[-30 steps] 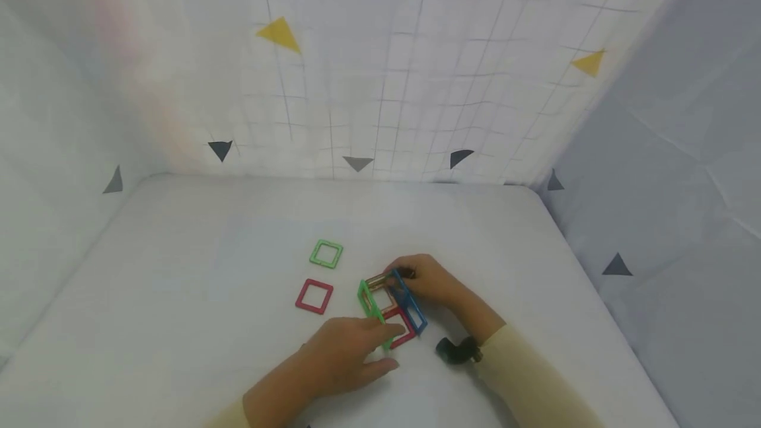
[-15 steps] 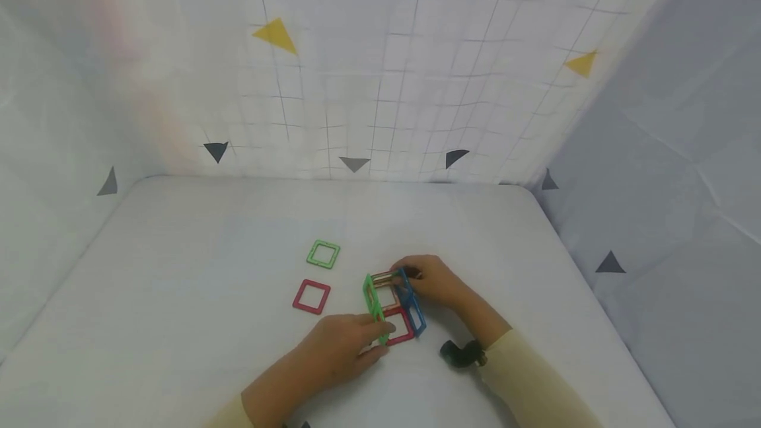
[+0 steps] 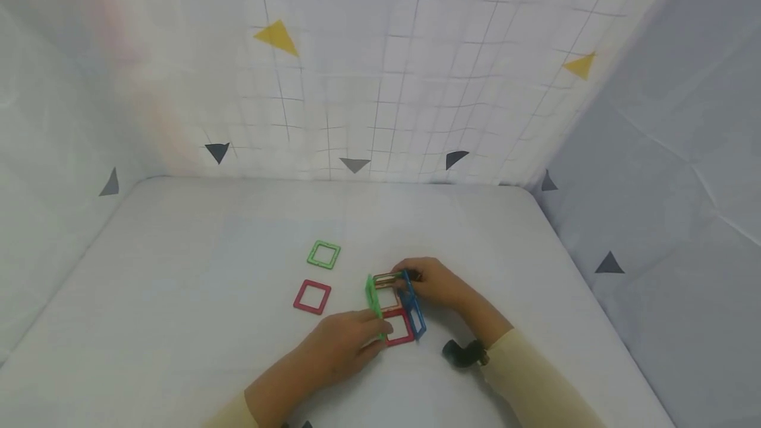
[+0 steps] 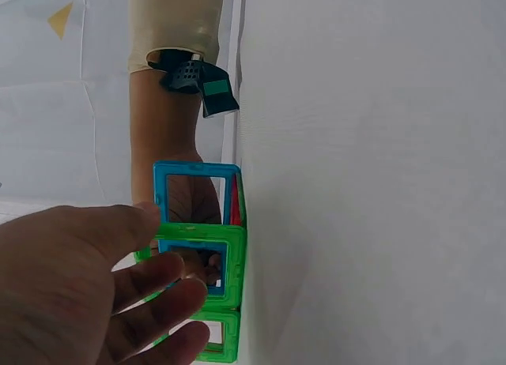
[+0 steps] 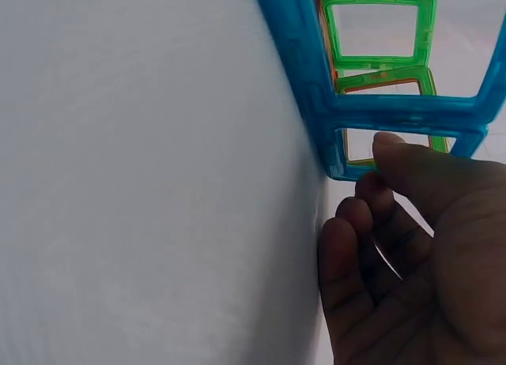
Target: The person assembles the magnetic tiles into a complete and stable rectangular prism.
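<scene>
Square magnetic tiles form an open structure on the table. Its base holds a red tile (image 3: 399, 328) and an orange one (image 3: 388, 298) lying flat. Along the left side stand green tiles (image 4: 202, 264), and along the right side blue tiles (image 5: 395, 108); another tile closes the far end. My left hand (image 3: 345, 342) grips the nearer green tile between thumb and fingers. At the far right corner, my right hand (image 3: 436, 281) pinches the farther blue tile, its thumb reaching into the frame and the other fingers curled below. Part of that grip is hidden behind the tile.
Left of the structure, a loose red square tile (image 3: 312, 296) and a loose green square tile (image 3: 324, 254) lie flat on the white table (image 3: 208, 269). White fabric walls with dark and yellow triangles surround the table. A black wrist device (image 3: 464, 353) sits at the right sleeve.
My left thumb and fingers have closed onto the near green tile. The green side has become more upright and shifted slightly right. My right hand stays at the blue tile.
</scene>
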Available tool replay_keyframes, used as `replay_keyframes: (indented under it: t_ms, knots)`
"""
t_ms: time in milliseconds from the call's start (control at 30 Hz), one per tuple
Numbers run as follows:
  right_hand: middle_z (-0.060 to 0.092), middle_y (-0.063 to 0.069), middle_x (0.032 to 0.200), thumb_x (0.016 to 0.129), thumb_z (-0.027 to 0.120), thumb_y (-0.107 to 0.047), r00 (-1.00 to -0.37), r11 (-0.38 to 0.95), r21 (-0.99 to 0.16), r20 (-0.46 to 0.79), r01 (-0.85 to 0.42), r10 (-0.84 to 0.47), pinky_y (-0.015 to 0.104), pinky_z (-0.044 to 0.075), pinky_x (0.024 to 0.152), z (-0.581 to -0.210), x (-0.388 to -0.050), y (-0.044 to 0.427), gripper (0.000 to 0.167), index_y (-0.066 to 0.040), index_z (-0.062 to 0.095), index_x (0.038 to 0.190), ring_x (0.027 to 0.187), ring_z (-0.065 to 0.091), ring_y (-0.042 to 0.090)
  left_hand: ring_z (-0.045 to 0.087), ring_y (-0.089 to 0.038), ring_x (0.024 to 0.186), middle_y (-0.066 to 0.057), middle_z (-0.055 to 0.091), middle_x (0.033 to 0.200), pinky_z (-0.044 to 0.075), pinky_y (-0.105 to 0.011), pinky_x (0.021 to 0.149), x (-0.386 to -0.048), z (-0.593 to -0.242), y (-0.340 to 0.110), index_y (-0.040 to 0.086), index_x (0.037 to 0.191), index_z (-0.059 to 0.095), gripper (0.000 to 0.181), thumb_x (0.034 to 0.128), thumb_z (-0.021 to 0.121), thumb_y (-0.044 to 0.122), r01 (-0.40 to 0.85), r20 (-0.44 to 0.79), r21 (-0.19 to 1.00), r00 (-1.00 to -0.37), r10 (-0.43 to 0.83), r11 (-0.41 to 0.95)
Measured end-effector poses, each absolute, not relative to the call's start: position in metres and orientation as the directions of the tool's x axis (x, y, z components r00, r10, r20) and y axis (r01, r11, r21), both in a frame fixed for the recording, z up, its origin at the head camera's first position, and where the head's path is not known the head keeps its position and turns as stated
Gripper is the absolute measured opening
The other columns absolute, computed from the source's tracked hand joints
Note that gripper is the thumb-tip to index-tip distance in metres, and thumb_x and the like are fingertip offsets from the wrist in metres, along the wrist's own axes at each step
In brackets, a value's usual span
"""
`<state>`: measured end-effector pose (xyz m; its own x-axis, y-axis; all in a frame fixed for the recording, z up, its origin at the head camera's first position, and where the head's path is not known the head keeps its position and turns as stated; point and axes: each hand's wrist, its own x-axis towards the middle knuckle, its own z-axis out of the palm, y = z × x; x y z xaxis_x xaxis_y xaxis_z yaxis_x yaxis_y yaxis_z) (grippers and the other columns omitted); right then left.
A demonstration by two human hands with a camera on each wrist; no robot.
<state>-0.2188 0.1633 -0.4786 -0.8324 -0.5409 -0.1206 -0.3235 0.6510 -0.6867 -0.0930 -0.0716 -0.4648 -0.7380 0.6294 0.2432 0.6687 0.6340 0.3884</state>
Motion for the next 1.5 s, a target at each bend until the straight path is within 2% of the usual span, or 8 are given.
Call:
replay_keyframes:
  t_ms: [100, 233, 400, 833, 1067, 1200, 1400, 1500]
  knots:
    - [0.069, -0.01, 0.11, 0.094, 0.069, -0.025, -0.839, 0.657, -0.687, -0.127, -0.311, -0.529, 0.042, 0.051, 0.099, -0.478, -0.216, 0.163, 0.024, -0.025, 0.07, 0.118, 0.107, 0.062, 0.015, 0.066, -0.002, 0.095, 0.013, 0.071, 0.106, 0.055, -0.018, 0.083, -0.094, -0.467, -0.071, 0.023, 0.118, 0.071, 0.029, 0.0894, 0.076, 0.03, 0.668, 0.238, 0.397, -0.737, 0.632, 0.629]
    - [0.07, -0.009, 0.113, 0.096, 0.066, -0.026, -0.843, 0.652, -0.674, -0.081, -0.346, -0.531, 0.043, 0.051, 0.102, -0.479, -0.212, 0.161, 0.024, -0.022, 0.07, 0.12, 0.113, 0.063, 0.016, 0.065, -0.002, 0.094, 0.012, 0.07, 0.107, 0.055, -0.017, 0.083, -0.094, -0.466, -0.071, 0.023, 0.118, 0.07, 0.03, 0.0898, 0.075, 0.032, 0.675, 0.248, 0.397, -0.732, 0.635, 0.622]
    - [0.071, -0.009, 0.108, 0.096, 0.066, -0.023, -0.858, 0.674, -0.642, -0.049, -0.364, -0.511, 0.041, 0.053, 0.097, -0.48, -0.209, 0.157, 0.021, -0.022, 0.07, 0.116, 0.105, 0.064, 0.013, 0.064, -0.002, 0.092, 0.012, 0.069, 0.107, 0.055, -0.016, 0.083, -0.094, -0.466, -0.072, 0.023, 0.117, 0.071, 0.029, 0.0899, 0.075, 0.032, 0.689, 0.275, 0.387, -0.721, 0.636, 0.613]
    - [0.071, -0.011, 0.1, 0.094, 0.068, -0.021, -0.923, 0.742, -0.603, -0.024, -0.292, -0.384, 0.036, 0.054, 0.09, -0.479, -0.196, 0.149, 0.015, -0.025, 0.071, 0.108, 0.092, 0.062, 0.008, 0.064, -0.004, 0.093, 0.012, 0.07, 0.107, 0.055, -0.019, 0.084, -0.095, -0.465, -0.074, 0.023, 0.116, 0.071, 0.028, 0.0899, 0.075, 0.031, 0.674, 0.273, 0.395, -0.735, 0.62, 0.625]
    - [0.072, -0.009, 0.102, 0.093, 0.07, -0.02, -0.94, 0.756, -0.59, 0.016, -0.284, -0.341, 0.038, 0.054, 0.094, -0.481, -0.193, 0.152, 0.012, -0.023, 0.072, 0.105, 0.101, 0.066, 0.013, 0.065, -0.004, 0.091, 0.012, 0.07, 0.103, 0.055, -0.017, 0.081, -0.097, -0.467, -0.075, 0.024, 0.115, 0.073, 0.025, 0.0904, 0.074, 0.026, 0.656, 0.312, 0.391, -0.754, 0.578, 0.645]
    - [0.072, -0.007, 0.103, 0.093, 0.071, -0.02, -0.954, 0.772, -0.581, 0.029, -0.259, -0.298, 0.039, 0.055, 0.093, -0.483, -0.19, 0.157, 0.014, -0.021, 0.072, 0.106, 0.101, 0.066, 0.015, 0.066, -0.004, 0.09, 0.012, 0.07, 0.103, 0.055, -0.016, 0.08, -0.099, -0.472, -0.077, 0.027, 0.121, 0.071, 0.032, 0.0899, 0.075, 0.026, 0.649, 0.347, 0.376, -0.76, 0.549, 0.662]
    - [0.072, -0.002, 0.112, 0.09, 0.071, -0.014, -0.952, 0.769, -0.595, -0.02, -0.233, -0.304, 0.045, 0.052, 0.1, -0.478, -0.181, 0.175, 0.022, -0.018, 0.071, 0.112, 0.113, 0.065, 0.023, 0.057, -0.003, 0.076, 0.011, 0.065, 0.098, 0.049, -0.011, 0.066, -0.1, -0.472, -0.075, 0.032, 0.128, 0.066, 0.038, 0.0908, 0.074, 0.032, 0.626, 0.312, 0.363, -0.779, 0.543, 0.69]
    - [0.071, -0.001, 0.115, 0.089, 0.071, -0.012, -0.943, 0.761, -0.61, -0.066, -0.22, -0.325, 0.048, 0.051, 0.101, -0.474, -0.176, 0.184, 0.027, -0.017, 0.07, 0.115, 0.116, 0.064, 0.025, 0.057, -0.002, 0.075, 0.01, 0.065, 0.097, 0.05, -0.012, 0.067, -0.099, -0.469, -0.075, 0.029, 0.13, 0.064, 0.041, 0.0901, 0.075, 0.032, 0.602, 0.271, 0.38, -0.798, 0.538, 0.702]
